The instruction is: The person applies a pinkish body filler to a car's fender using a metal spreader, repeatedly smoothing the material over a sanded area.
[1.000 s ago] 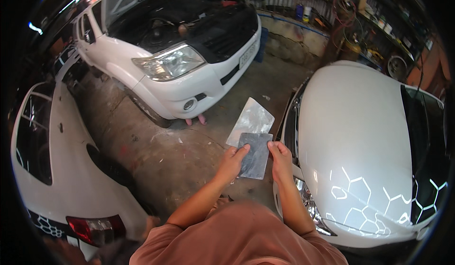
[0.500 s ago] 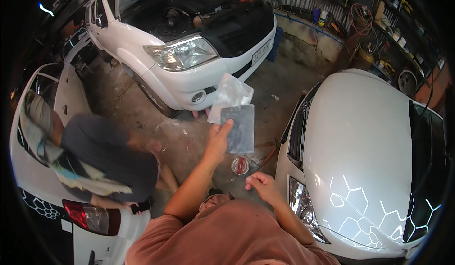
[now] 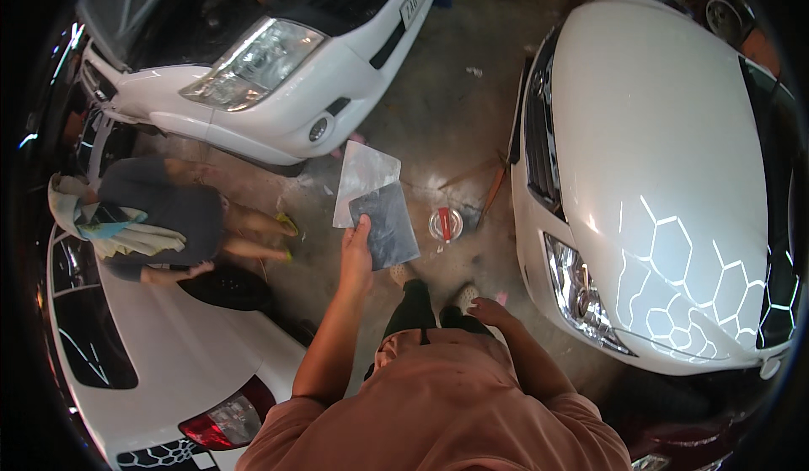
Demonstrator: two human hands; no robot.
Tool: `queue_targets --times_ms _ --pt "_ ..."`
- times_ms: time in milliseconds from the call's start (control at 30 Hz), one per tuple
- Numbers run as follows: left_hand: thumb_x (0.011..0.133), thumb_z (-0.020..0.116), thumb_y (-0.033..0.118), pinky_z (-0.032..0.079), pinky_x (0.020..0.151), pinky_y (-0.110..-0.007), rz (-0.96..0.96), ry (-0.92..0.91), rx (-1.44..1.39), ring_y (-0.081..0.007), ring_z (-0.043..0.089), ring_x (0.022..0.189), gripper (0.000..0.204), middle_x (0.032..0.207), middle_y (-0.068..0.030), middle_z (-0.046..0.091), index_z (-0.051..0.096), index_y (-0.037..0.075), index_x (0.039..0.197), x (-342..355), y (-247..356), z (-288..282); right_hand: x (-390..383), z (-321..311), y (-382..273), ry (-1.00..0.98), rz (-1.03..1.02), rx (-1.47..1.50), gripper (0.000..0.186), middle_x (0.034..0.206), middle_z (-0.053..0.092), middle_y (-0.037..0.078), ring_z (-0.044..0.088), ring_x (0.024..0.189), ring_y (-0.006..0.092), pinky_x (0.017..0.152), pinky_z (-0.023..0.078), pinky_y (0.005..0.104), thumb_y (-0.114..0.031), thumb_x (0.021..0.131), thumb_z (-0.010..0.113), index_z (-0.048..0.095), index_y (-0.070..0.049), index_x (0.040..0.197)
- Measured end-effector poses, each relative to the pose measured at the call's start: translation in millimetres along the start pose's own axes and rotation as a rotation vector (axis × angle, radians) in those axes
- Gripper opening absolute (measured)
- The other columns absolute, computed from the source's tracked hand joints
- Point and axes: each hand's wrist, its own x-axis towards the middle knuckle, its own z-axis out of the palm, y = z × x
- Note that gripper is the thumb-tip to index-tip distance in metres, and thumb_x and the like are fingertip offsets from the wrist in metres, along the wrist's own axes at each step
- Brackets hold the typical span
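Note:
My left hand point(image 3: 357, 252) is closed on two thin sheets that look like sandpaper, thumb across their lower edge. The dark grey sheet point(image 3: 388, 231) overlaps a pale grey-white sheet point(image 3: 366, 176), which sticks out beyond it to the upper left. Both are held up flat above the floor. Lower and to the right, my right hand point(image 3: 489, 311) hangs near my right leg with its fingers loosely apart and nothing visible in them. On the floor beyond stands a round silver tin point(image 3: 456, 225) with a red object point(image 3: 445, 222) across its top.
A white pickup point(image 3: 253, 125) with its hood raised stands ahead to the left. Another white car point(image 3: 657, 134) is close on my right, and a third point(image 3: 185, 345) on my left. Beside that one, a person in a dark shirt point(image 3: 160, 206) bends over.
My view has tilted downward, bringing my legs and shoes into sight. The left hand still holds both sheets. My right hand has dropped toward my leg, and its fingers have loosened.

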Motion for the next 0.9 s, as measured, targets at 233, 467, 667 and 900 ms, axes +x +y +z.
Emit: queue_targets --times_ms 233,467,667,900 --pt "0.099 0.054 0.026 0.053 0.089 -0.05 0.258 -0.514 1.815 -0.0383 0.061 0.113 0.039 0.117 -0.015 0.065 0.057 0.019 0.137 38.9 -193.0 -167.6 -24.2 55.4 -11.8 -0.182 0.554 -0.163 0.058 0.147 0.051 0.018 0.047 0.135 0.0426 0.11 0.038 0.0595 -0.052 0.096 0.058 0.058 -0.012 0.139" --pt "0.096 0.056 0.026 0.054 0.088 -0.053 -0.184 -0.889 1.801 -0.0414 0.061 0.11 0.043 0.123 -0.0168 0.06 0.056 0.032 0.138 14.2 -196.3 -228.6 -11.9 67.7 -29.0 -0.083 0.316 -0.467 0.035 0.142 0.055 0.01 0.049 0.132 0.0344 0.111 0.036 0.0623 -0.038 0.101 0.051 0.07 -0.018 0.123" --pt "0.099 0.057 0.032 0.053 0.089 -0.05 -0.206 -0.756 1.636 -0.0423 0.061 0.115 0.043 0.13 -0.023 0.059 0.053 0.017 0.14 72.6 -111.2 -223.7 -29.3 15.3 -153.0 -0.118 0.096 -0.678 0.027 0.137 0.058 0.004 0.044 0.136 0.0231 0.117 0.026 0.0655 -0.037 0.097 0.058 0.075 -0.018 0.107" --pt "0.103 0.057 0.041 0.046 0.099 -0.037 -0.286 -0.08 0.346 -0.0255 0.061 0.112 0.052 0.122 -0.0148 0.063 0.056 -0.003 0.131 252.5 -258.2 -201.2 125.5 18.6 -88.1 -0.082 0.027 -0.414 0.026 0.124 0.065 0.01 0.056 0.123 0.0305 0.109 0.039 0.0529 -0.035 0.095 0.062 0.073 -0.012 0.099"
